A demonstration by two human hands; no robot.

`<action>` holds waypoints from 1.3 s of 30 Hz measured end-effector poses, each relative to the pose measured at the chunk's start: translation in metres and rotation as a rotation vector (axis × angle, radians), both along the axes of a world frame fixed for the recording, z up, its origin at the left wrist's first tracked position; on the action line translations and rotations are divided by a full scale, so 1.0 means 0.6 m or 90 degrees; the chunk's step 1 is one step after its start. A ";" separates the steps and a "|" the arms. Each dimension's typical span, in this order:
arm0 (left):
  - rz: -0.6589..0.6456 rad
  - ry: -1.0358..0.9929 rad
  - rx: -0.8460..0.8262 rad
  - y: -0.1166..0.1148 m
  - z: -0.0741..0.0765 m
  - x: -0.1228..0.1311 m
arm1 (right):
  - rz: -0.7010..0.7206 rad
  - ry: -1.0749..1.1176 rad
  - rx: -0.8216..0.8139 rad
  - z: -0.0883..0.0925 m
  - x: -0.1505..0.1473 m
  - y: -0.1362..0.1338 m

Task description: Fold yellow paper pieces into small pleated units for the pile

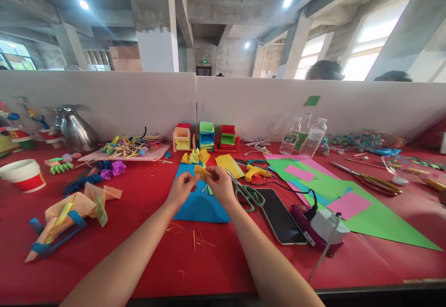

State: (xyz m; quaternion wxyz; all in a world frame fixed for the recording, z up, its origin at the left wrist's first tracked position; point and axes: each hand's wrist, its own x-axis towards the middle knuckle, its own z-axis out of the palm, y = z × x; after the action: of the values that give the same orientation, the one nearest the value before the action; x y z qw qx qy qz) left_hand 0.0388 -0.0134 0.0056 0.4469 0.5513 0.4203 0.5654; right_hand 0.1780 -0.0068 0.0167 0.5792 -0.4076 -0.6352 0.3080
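Observation:
Between my two hands is a small piece of yellow paper (201, 172), pinched at both ends. My left hand (181, 188) grips its left side, while my right hand (220, 184) has its fingers closed on the right side. Both hands are above a blue paper sheet (202, 209) with a few thin paper scraps on it. Just beyond them lies a cluster of folded yellow paper pieces (195, 156). Near my right hand are a flat yellow paper stack (230, 165), grey-green handled scissors (249, 195) and a yellow glue gun (257, 173).
To the right lie a black-screened phone (281, 216), a purple power strip (303, 223) with a white plug, and green paper (383, 218). Plastic bottles (313, 137) and small paper boxes (206, 135) stand at the back. On the left are a folded paper figure (66, 218), paper cup (24, 177) and metal jug (76, 128).

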 end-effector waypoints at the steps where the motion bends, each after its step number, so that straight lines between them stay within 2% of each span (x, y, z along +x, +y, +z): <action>1: -0.018 0.002 0.008 -0.003 0.002 0.001 | -0.002 -0.012 0.011 0.000 -0.001 -0.002; 5: -0.067 0.004 0.037 -0.006 0.004 0.002 | 0.056 -0.047 0.025 0.002 -0.008 -0.011; 11: -0.086 0.033 0.065 0.004 0.000 -0.012 | 0.195 -0.053 -0.032 0.005 -0.003 -0.013; 15: -0.113 0.076 0.083 0.005 0.004 -0.019 | 0.222 -0.050 -0.057 0.002 0.007 -0.003; 19: -0.095 0.134 0.104 0.003 0.008 -0.022 | 0.180 -0.076 -0.039 -0.002 0.005 0.002; 25: 0.034 0.251 0.149 -0.008 0.005 -0.011 | 0.000 -0.192 0.038 -0.006 -0.006 -0.004; 30: 0.112 0.289 0.142 -0.012 -0.004 -0.001 | -0.079 -0.296 0.070 -0.007 -0.016 -0.012; 34: 0.119 0.281 0.121 -0.008 -0.011 0.003 | -0.108 -0.333 0.095 -0.008 -0.029 -0.020; 39: 0.088 0.267 0.117 -0.002 -0.018 0.007 | -0.120 -0.350 0.124 -0.008 -0.036 -0.026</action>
State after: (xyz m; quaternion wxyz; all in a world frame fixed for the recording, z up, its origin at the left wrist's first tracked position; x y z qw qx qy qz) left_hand 0.0428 -0.0146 -0.0055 0.2579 0.6648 0.4874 0.5040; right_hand 0.1563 -0.0223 0.0117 0.4480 -0.4753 -0.7540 0.0689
